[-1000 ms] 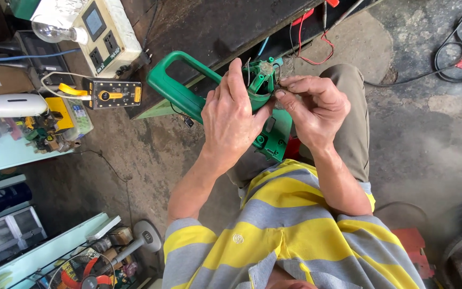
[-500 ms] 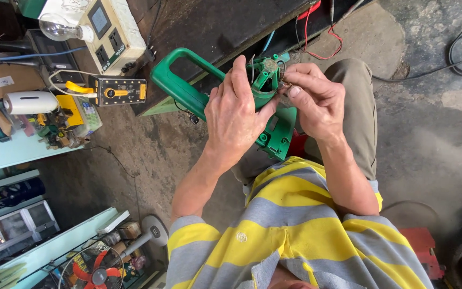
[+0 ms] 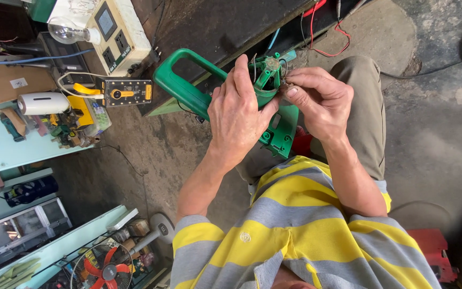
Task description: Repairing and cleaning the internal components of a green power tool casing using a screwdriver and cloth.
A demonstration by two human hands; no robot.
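1. Plainly, the left hand (image 3: pixel 239 115) was wrapped over the green plastic tool housing (image 3: pixel 199 96), fingers closed along its top and the thumb pressed against its side, holding it above the lap.
2. The right hand (image 3: pixel 321 101) sat just beside it, thumb and forefinger pinched together on a small part at the open end of the housing; the part itself was too small to make out.
3. The housing was tilted, its looped handle (image 3: pixel 175 80) pointing up and left toward the workbench, its lower shell (image 3: pixel 280 136) hanging between the two wrists.
4. Thin wires (image 3: pixel 324 45), red and dark, ran from near the open end up toward the dark bench edge.
5. On the bench to the left lay a yellow-and-black multimeter (image 3: pixel 121 92), with a cream socket box (image 3: pixel 116 35) and a bare light bulb (image 3: pixel 65 31) behind it.
6. A white cylinder (image 3: pixel 43 103) rested on the pale blue shelf nearby.
7. A small fan with red blades (image 3: pixel 105 267) stood on the floor, well apart from both hands.
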